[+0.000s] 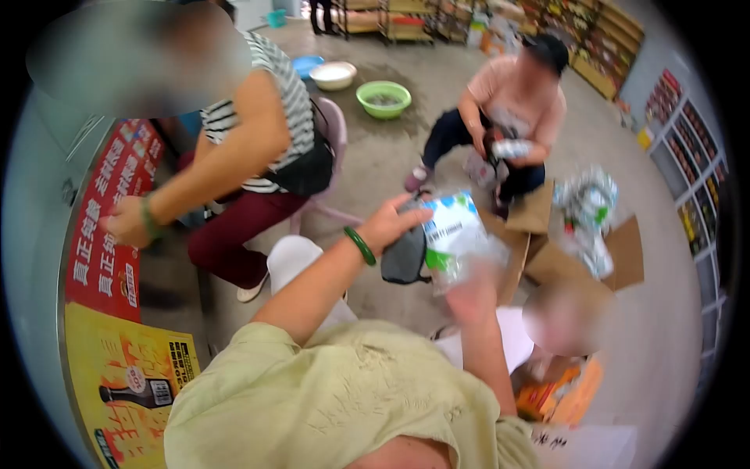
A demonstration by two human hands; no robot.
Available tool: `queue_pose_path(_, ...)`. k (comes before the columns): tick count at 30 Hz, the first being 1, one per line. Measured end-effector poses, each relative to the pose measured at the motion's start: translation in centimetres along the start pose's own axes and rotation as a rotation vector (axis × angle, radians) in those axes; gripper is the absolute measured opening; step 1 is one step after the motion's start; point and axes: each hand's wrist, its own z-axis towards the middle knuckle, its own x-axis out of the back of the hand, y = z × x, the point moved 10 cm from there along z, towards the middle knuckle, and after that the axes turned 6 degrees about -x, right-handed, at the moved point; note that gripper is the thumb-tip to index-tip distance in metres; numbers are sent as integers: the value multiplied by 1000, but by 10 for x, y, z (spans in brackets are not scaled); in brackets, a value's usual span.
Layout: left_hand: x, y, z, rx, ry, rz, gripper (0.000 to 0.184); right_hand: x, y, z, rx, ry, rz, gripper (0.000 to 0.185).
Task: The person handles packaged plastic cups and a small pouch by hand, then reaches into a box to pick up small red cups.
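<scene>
Concrete floor (376,168) lies beneath the wearer's hands, where the left hand (393,222) curls closed on a grey pouch (403,262), fingertips against a blue-and-white plastic packet (449,227). Blur hides whether the right hand (473,295), at the packet's lower edge, grips it; if neither hold is firm, the slick-looking plastic could slip floorward beside the cardboard box (539,211).

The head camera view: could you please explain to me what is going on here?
The person's left hand holds a dark grey item, its fingers reaching over the edge of a clear plastic package. The right hand, blurred, is at the package's lower end; its grip is unclear. Beyond, near open cardboard boxes, a person in a pink top is also handling something.
</scene>
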Motion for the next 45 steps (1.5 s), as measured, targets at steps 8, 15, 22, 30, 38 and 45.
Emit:
queue_pose_path(8, 15, -21, 6, -26, -31, -512, 31, 1, -37, -7, 113, 8, 132, 47)
queue_pose_path(15, -30, -77, -15, -1, -72, 157, 34, 22, -18, -3, 166, 175, 17, 48)
queue_pose_path(22, -59, -90, -37, -109, -363, 784, 22, 65, -40, -2, 154, 164, 250, 46)
queue_pose_path(30, 10, -122, -23, 75, -275, 619, 20, 122, -131, -62, 387, 236, 158, 44)
queue_pose_path(38, 63, -153, -59, 397, -42, 86, 22, 190, -161, -94, 606, 359, 417, 54)
queue_pose_path(45, 130, -222, -55, 454, 128, 323, 33, 172, -153, -75, 520, 326, 287, 53)
